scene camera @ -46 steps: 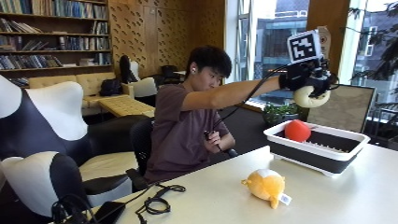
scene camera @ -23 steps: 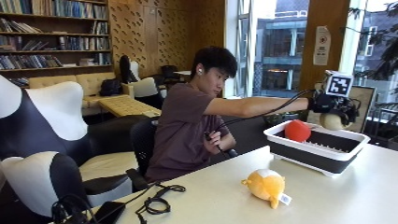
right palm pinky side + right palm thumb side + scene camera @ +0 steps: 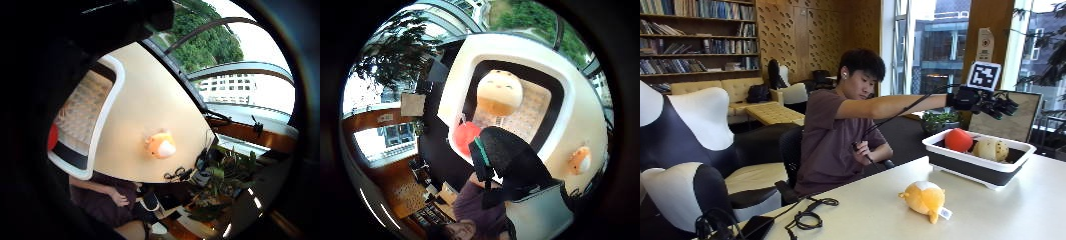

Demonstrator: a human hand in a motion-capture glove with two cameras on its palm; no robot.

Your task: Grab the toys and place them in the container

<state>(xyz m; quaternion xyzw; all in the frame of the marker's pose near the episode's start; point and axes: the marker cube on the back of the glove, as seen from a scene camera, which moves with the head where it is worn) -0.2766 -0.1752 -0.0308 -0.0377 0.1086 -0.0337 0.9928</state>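
In the outside view a white-rimmed, black-walled container [image 3: 961, 168] stands on the table at the right. A red toy [image 3: 959, 140] and a cream round plush [image 3: 991, 149] lie inside it. My gloved right hand [image 3: 979, 101] hovers above the container with straight fingers and holds nothing. The thumb side palm view looks down on the cream plush [image 3: 500, 92] and the red toy [image 3: 466, 137] in the container [image 3: 510, 42], with a black gloved finger [image 3: 505, 150] in front. An orange plush [image 3: 925, 198] lies on the table before the container, also in the little finger side view as orange plush [image 3: 161, 145].
The pale table [image 3: 866, 220] carries coiled black cables [image 3: 806, 218] near its front left corner. A potted plant [image 3: 939, 119] stands behind the container. Black and white chairs [image 3: 686, 150] fill the left side. The person's bare hand rests near their chest.
My hand came down from high above with the cream plush, moved over the container and let it go. The plush now lies in the container beside the red toy.
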